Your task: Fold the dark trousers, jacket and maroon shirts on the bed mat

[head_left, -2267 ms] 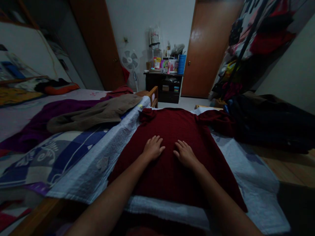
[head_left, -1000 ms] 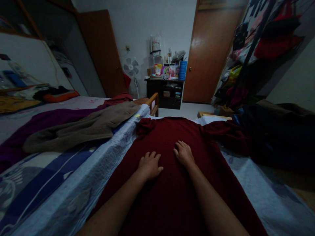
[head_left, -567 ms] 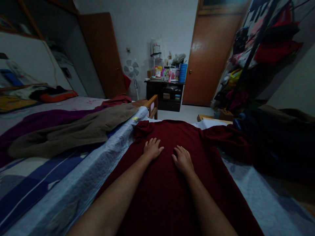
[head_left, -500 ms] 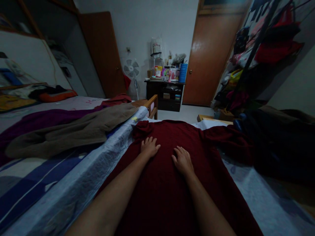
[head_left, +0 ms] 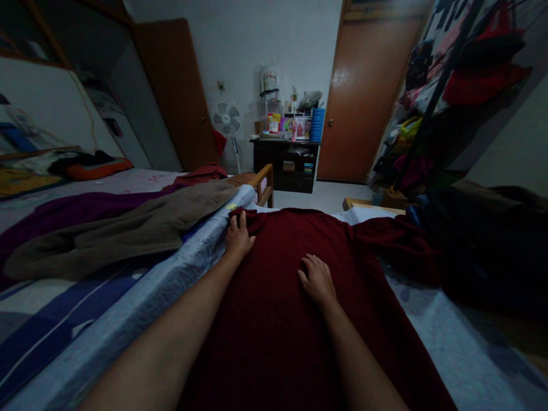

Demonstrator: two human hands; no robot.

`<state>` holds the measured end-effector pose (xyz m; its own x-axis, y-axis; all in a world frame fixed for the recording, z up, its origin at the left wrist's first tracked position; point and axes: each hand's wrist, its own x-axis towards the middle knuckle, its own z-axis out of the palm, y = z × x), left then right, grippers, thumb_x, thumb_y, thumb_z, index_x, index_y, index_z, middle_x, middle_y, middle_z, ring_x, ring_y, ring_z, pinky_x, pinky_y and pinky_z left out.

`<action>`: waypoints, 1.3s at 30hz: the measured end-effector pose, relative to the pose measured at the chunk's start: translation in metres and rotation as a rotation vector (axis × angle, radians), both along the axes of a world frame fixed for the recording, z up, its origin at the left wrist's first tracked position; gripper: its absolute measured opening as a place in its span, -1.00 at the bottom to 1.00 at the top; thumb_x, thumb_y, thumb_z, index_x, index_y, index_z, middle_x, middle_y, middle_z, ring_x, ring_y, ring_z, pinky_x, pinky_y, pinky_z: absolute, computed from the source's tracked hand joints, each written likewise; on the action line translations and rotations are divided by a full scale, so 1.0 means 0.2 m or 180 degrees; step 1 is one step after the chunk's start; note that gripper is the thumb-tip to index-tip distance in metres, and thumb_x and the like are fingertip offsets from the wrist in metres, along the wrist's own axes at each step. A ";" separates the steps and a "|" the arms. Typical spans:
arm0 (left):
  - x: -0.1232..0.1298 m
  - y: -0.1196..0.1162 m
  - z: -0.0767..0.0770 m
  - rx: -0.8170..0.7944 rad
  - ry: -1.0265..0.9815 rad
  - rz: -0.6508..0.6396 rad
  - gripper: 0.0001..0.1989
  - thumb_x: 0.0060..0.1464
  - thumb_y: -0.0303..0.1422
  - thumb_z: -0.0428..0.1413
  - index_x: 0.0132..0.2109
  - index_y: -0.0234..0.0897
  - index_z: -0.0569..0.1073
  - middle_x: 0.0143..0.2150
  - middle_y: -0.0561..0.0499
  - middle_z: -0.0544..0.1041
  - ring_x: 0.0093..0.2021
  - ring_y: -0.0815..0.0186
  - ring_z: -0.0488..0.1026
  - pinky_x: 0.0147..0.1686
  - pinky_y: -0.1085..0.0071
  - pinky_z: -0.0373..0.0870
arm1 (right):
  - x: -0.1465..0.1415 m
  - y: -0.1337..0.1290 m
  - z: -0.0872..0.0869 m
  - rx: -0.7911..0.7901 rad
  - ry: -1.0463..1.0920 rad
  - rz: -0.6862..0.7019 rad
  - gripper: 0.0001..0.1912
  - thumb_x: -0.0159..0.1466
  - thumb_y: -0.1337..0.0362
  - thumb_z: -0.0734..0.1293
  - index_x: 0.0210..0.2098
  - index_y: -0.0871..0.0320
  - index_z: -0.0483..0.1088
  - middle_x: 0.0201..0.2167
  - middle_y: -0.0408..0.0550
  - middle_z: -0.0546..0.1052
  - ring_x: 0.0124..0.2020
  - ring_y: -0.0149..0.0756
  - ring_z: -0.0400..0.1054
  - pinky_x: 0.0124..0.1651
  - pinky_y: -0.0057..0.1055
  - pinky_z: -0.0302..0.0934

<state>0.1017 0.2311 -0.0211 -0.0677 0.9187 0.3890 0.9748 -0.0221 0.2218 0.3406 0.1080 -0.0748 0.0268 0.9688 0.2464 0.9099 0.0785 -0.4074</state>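
A dark red long-sleeved top lies spread out in front of me on a pale blue patterned cloth. One of its sleeves reaches out to the right; the one on the left is bunched near the far edge. My left hand is at that bunched sleeve, fingers apart and extended over the fabric. Flat on the middle of the top rests my right hand, its fingers loosely stretched and holding nothing.
On the left are a brown garment and a purple cloth. Dark clothes are heaped at the right. Beyond stand a wooden rail, a white fan, a dark cabinet and a wooden door.
My left hand has moved left and away from me, from the top's upper body to the bunched sleeve. The right hand stays in place.
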 end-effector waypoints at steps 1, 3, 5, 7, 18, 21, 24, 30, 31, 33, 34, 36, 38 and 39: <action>0.00 0.01 0.01 -0.0072 -0.0059 0.0067 -0.02 -0.01 -0.20 0.20 0.39 -0.21 -0.20 0.36 -0.33 -0.04 0.17 -0.10 0.29 0.04 0.12 0.33 | 0.00 0.00 0.00 0.0006 0.0016 0.0004 -0.57 0.29 0.20 0.23 0.12 0.20 0.35 0.22 0.08 0.31 0.28 -0.14 0.09 0.31 -0.16 -0.09; 0.01 0.04 0.03 -0.0187 -0.0190 0.0200 0.02 -0.02 -0.14 0.20 0.39 -0.18 -0.26 0.38 -0.36 -0.11 0.09 -0.10 0.38 -0.02 0.12 0.38 | 0.00 0.00 0.00 0.0005 0.0043 0.0013 -0.57 0.29 0.20 0.24 0.12 0.21 0.36 0.22 0.08 0.31 0.28 -0.13 0.09 0.31 -0.16 -0.09; 0.01 0.07 0.05 -0.0302 -0.0321 0.0305 0.05 -0.02 -0.09 0.19 0.39 -0.18 -0.30 0.37 -0.39 -0.07 0.04 -0.08 0.44 -0.06 0.13 0.41 | 0.00 0.00 0.00 -0.0004 0.0065 0.0017 -0.56 0.28 0.20 0.24 0.12 0.21 0.36 0.22 0.07 0.32 0.28 -0.13 0.09 0.31 -0.15 -0.09; 0.02 0.10 0.07 -0.0478 -0.0439 0.0396 0.04 -0.02 -0.06 0.19 0.39 -0.22 -0.27 0.29 -0.41 0.14 0.01 -0.07 0.46 -0.09 0.15 0.42 | 0.01 0.00 -0.01 0.0002 0.0088 0.0021 -0.57 0.28 0.20 0.24 0.11 0.20 0.36 0.22 0.07 0.32 0.28 -0.13 0.09 0.31 -0.14 -0.09; 0.08 0.09 0.08 -0.0473 -0.0151 -0.0012 -0.71 0.21 -0.26 -0.07 -0.07 -0.22 0.48 -0.06 -0.13 0.51 -0.06 0.15 0.47 -0.12 0.34 0.37 | 0.02 0.01 -0.01 0.0023 0.0149 0.0017 -0.58 0.26 0.19 0.25 0.09 0.19 0.37 0.21 0.07 0.33 0.26 -0.12 0.11 0.30 -0.16 -0.09; 0.13 0.02 0.09 -0.0164 0.0004 -0.0399 -0.73 0.19 -0.35 -0.05 -0.04 -0.22 0.47 -0.04 -0.12 0.48 -0.04 0.17 0.44 -0.06 0.34 0.34 | 0.02 0.01 -0.01 0.0045 0.0170 0.0033 -0.59 0.26 0.20 0.25 0.07 0.16 0.38 0.20 0.06 0.35 0.26 -0.12 0.12 0.29 -0.15 -0.08; 0.18 -0.08 0.09 -0.0013 0.0236 -0.0937 -0.72 0.15 -0.42 -0.02 -0.03 -0.22 0.47 -0.04 -0.13 0.45 0.02 0.14 0.38 0.03 0.26 0.30 | 0.02 0.02 -0.03 0.0080 0.0215 0.0038 -0.61 0.26 0.20 0.24 0.06 0.13 0.38 0.19 0.05 0.35 0.26 -0.13 0.12 0.28 -0.14 -0.07; 0.25 -0.30 0.01 0.0015 0.0689 -0.2293 -0.64 0.08 -0.47 0.05 0.04 -0.19 0.48 0.18 -0.10 0.36 0.23 0.11 0.18 0.28 0.07 0.00 | 0.03 0.03 -0.03 0.0162 0.0539 -0.0063 -0.42 0.25 0.19 0.22 0.24 0.18 0.16 0.15 0.09 0.38 0.18 -0.13 0.21 0.25 -0.15 -0.01; 0.25 -0.33 -0.01 -0.0012 0.0733 -0.2460 -0.63 0.09 -0.47 0.05 0.05 -0.18 0.48 0.20 -0.11 0.35 0.25 0.10 0.17 0.29 0.05 -0.01 | 0.03 0.03 -0.03 0.0173 0.0586 -0.0056 -0.37 0.25 0.19 0.22 0.28 0.18 0.09 0.14 0.09 0.38 0.16 -0.14 0.23 0.24 -0.15 0.01; 0.23 -0.39 -0.03 -0.0107 0.0728 -0.2683 -0.60 0.12 -0.45 0.04 0.10 -0.16 0.45 0.23 -0.13 0.32 0.26 0.10 0.17 0.27 0.03 0.02 | 0.03 0.03 -0.02 0.0197 0.0614 0.0017 -0.30 0.23 0.20 0.22 0.33 0.15 -0.01 0.13 0.06 0.39 0.13 -0.15 0.25 0.21 -0.14 0.04; 0.22 -0.42 -0.04 -0.0162 0.0695 -0.2769 -0.60 0.14 -0.44 0.03 0.12 -0.14 0.43 0.24 -0.13 0.31 0.27 0.10 0.16 0.26 0.03 0.05 | 0.03 0.03 -0.01 0.0226 0.0601 0.0064 -0.28 0.23 0.21 0.22 0.34 0.13 -0.04 0.12 0.05 0.39 0.12 -0.15 0.25 0.21 -0.14 0.04; 0.20 -0.47 -0.04 -0.0270 0.0614 -0.2933 -0.60 0.19 -0.42 -0.01 0.15 -0.10 0.41 0.27 -0.12 0.28 0.29 0.11 0.15 0.24 0.04 0.10 | 0.02 0.03 0.01 0.0306 0.0557 0.0152 -0.27 0.22 0.24 0.22 0.36 0.09 -0.07 0.14 0.03 0.36 0.14 -0.15 0.22 0.20 -0.14 0.04; 0.16 -0.51 -0.03 -0.0342 0.0524 -0.3040 -0.61 0.22 -0.41 -0.04 0.16 -0.08 0.39 0.29 -0.09 0.25 0.31 0.13 0.13 0.25 0.04 0.10 | 0.00 0.03 0.02 0.0366 0.0479 0.0264 -0.27 0.22 0.28 0.21 0.36 0.06 -0.07 0.19 0.02 0.32 0.19 -0.15 0.17 0.22 -0.13 0.02; 0.14 -0.53 -0.02 -0.0345 0.0472 -0.3037 -0.61 0.22 -0.40 -0.04 0.16 -0.09 0.39 0.30 -0.08 0.25 0.31 0.14 0.12 0.25 0.04 0.10 | -0.02 0.03 0.03 0.0362 0.0421 0.0331 -0.27 0.23 0.29 0.20 0.36 0.04 -0.06 0.21 0.02 0.29 0.22 -0.14 0.14 0.24 -0.12 -0.01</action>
<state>0.1295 0.1245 -0.0246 0.7672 0.5934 0.2435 0.5760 -0.8044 0.1455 0.3365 0.1131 -0.0680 -0.0327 0.9342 0.3553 0.8337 0.2216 -0.5058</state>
